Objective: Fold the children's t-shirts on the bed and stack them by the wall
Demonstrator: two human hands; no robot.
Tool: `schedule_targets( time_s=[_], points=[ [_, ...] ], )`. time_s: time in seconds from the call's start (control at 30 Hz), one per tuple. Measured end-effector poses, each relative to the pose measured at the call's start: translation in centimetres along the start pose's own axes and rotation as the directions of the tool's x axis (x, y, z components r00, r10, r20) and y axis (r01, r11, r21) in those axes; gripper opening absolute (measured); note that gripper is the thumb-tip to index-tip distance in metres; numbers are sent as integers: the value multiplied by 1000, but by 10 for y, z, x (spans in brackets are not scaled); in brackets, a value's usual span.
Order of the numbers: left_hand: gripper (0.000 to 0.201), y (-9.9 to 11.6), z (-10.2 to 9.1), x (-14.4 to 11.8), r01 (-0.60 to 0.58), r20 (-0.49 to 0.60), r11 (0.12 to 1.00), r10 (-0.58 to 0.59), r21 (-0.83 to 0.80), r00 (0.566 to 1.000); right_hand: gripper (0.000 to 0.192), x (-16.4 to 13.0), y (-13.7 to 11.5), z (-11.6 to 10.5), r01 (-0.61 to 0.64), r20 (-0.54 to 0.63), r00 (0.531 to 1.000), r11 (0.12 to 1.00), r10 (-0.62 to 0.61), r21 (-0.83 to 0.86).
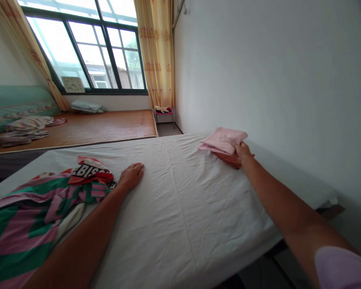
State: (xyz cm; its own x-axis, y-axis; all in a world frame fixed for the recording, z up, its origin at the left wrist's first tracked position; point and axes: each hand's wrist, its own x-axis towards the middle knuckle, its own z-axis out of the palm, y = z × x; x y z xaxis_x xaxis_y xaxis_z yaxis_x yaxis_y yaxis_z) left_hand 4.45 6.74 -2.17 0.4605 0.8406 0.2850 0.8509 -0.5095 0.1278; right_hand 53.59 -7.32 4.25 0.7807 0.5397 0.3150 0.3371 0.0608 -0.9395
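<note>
A person leans over a bed covered with a white sheet [183, 208], seen from a camera on their head. Both bare arms stretch forward across the mattress.

The right hand [243, 152] reaches to the far right side of the bed, close to a plain white wall. Its fingers are closed on the near edge of a folded pink cloth [224, 139], which sits on top of a folded red cloth [228, 159]; together they make a small stack lying on the sheet. The thumb side rests over the pink piece, and the fingers seem to wrap down onto the red layer below, though the exact grip underneath is hidden.

The left hand [131, 176] lies flat, palm down, fingers spread and holding nothing, pressed on the sheet near the middle of the bed. Just beside it, to the left, is a loose heap of unfolded clothes: a red garment with black-and-white lettering [90, 171] on top of a green and pink striped garment [33, 216].

The folded cloths look soft, thin and light, likely to flop or slide out of their folds if lifted by one corner. A hold that pinches the whole stack along its folded edge, or a flat hand beneath it, would probably keep it tidy.

Beyond the bed are a bamboo-matted platform [102, 126], a large window with yellow curtains [158, 52], and a small stool [165, 112].
</note>
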Motion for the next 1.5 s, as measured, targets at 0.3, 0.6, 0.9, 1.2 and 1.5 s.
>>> schedule_targets(
  time_s=[0.3,0.6,0.9,1.2,1.5],
  points=[
    [45,-2,2,1,-7,35,999,6,38,999,43,3,51,-66,-92,-220,975,949,24,-303],
    [56,11,-3,-1,22,204,995,-42,100,978,51,-58,-6,59,740,669,614,600,-419,-304],
    [61,26,-27,-71,-100,341,994,84,32,936,52,-166,-4,153,871,949,199,488,-245,-57],
    [39,-21,-102,-114,-18,-20,989,21,146,1000,46,-157,8,148,886,910,163,463,-383,37],
    [28,-65,-129,-84,445,-92,876,-436,186,895,42,-160,7,148,876,890,189,481,-415,39]
  ],
)
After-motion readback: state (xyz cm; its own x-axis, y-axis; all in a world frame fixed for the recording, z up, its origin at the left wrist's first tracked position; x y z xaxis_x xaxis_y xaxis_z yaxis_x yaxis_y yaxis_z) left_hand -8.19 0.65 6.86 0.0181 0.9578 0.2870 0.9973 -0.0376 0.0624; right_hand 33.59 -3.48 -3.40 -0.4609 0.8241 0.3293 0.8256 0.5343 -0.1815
